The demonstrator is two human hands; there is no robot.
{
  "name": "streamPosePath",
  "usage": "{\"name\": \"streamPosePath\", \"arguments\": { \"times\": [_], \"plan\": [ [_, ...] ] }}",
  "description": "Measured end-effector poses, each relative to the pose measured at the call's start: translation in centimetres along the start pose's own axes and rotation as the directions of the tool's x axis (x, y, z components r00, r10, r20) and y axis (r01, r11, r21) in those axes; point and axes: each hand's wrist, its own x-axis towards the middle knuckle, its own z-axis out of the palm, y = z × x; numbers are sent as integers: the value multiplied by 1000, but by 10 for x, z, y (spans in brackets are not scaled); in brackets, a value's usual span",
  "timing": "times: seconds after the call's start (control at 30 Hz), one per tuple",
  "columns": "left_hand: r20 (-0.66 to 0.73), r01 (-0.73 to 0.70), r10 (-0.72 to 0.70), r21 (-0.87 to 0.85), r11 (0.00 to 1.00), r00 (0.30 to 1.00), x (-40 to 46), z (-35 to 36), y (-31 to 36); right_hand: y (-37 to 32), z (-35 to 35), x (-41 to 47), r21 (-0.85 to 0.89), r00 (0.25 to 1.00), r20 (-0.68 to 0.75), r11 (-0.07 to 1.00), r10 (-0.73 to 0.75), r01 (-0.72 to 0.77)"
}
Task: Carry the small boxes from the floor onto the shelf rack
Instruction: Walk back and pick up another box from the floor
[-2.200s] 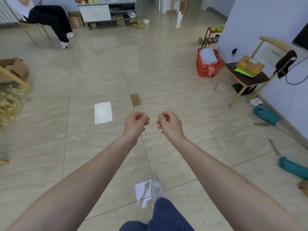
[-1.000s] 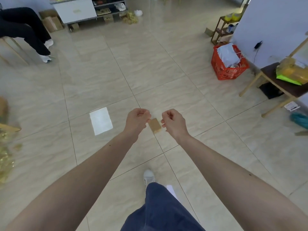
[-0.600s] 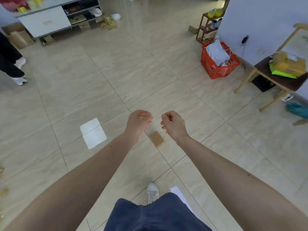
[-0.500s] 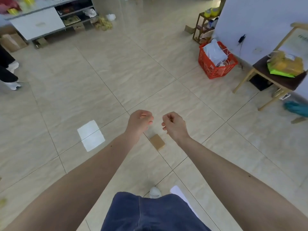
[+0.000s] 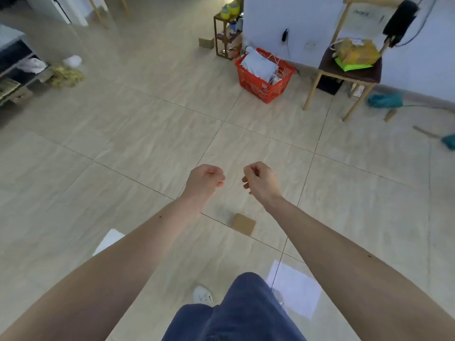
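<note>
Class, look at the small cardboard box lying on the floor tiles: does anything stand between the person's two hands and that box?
Nothing visible does. The small box lies alone on bare floor tile, below and between the left hand and right hand. Both hands are curled shut, empty, held above it.

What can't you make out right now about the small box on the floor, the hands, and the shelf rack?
Head view, the only one:
- Small box: top face only; contents and closure not visible.
- Left hand and right hand: curled, seen from the back; palms hidden, nothing visibly held.
- Shelf rack: far and small; free space unreadable.
- Cabinet: blurred, cut by the left edge.
</note>
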Motion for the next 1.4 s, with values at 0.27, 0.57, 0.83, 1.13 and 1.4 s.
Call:
{"name": "streamPosePath", "arguments": {
  "times": [0.27, 0.57, 0.83, 1.13, 1.4],
  "plan": [
    [255, -76, 43, 122, 990, 966, 81, -2, 23, -4, 11, 31, 50, 956, -267, 992, 121, -112],
    [508, -186, 28, 264, 946, 861, 154, 57, 69, -6, -15, 78, 215, 835, -475, 957, 278, -196],
    [684, -310, -31, 370, 876, 729, 197, 118, 104, -11, -41, 99, 369, 688, -608, 908, 396, -197],
    [871, -552, -152, 422, 719, 467, 248, 171, 121, 2, -17, 124, 640, 405, -664, 758, 628, -127],
    [903, -671, -318, 428, 605, 288, 284, 193, 69, 39, 34, 131, 783, 150, -611, 622, 778, -35]
  ]
}}
